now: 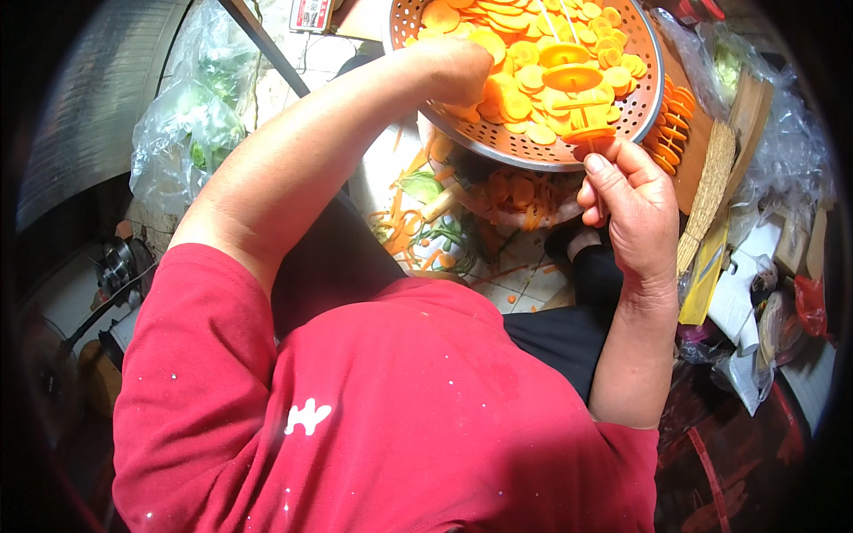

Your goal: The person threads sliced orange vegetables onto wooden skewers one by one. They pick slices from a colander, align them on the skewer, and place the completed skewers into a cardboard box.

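A perforated colander (526,154) full of round carrot slices (516,103) stands before me at the top of the view. My left hand (466,73) is bent down over the slices at its left side; the fingers are hidden. At the near right rim, my right hand (623,190) pinches the lower end of a thin skewer between thumb and fingers. Several spaced carrot slices (572,78) are threaded on this skewer, above the colander. Two pale thin sticks (568,20) show at the top among the slices. Right of the colander lie more threaded carrot slices (674,126).
Below the colander, a tub (566,210) holds carrot scraps, with peelings (400,223) and green trimmings at its left. A plastic bag of greens (193,143) stands at left. A straw brush (708,193), a wooden piece (750,126) and plastic bags crowd the right. A small device (310,14) is top left.
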Motion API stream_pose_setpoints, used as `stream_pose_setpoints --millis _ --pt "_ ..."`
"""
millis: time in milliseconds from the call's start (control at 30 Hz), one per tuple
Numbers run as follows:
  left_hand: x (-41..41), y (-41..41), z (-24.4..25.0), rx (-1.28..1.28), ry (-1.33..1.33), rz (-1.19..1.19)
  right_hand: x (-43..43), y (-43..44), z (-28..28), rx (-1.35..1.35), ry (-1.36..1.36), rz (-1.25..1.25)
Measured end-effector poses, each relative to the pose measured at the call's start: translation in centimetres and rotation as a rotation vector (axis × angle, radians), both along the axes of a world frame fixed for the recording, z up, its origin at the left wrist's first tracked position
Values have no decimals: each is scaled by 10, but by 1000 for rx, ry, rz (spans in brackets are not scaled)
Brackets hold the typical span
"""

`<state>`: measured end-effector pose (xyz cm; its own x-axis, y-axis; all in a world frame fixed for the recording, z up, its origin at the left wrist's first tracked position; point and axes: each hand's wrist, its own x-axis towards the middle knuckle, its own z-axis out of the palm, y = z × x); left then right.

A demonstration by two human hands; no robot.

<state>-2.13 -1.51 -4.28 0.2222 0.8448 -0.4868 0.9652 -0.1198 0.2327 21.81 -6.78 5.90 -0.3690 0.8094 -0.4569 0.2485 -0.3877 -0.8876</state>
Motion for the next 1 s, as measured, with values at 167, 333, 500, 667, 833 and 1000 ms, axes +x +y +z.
stream_pose_setpoints --millis 167,333,500,667,833,1000 --pt "-5 2 -15 -23 28 -129 -1 -1 -1 -10 -10 8" --pt "9 7 12 -141 162 -148 0 0 -4 -12 -19 11" --pt "-12 18 34 -12 -201 111 -2 -2 -1 4 -37 30" --pt "-26 23 47 6 -906 688 -2 -6 -5 -23 -30 49" --pt "-28 23 50 -8 -1324 910 -5 -5 -1 -32 -62 95" --pt "-26 22 48 -8 -1452 954 -7 -6 0 -22 -67 102"
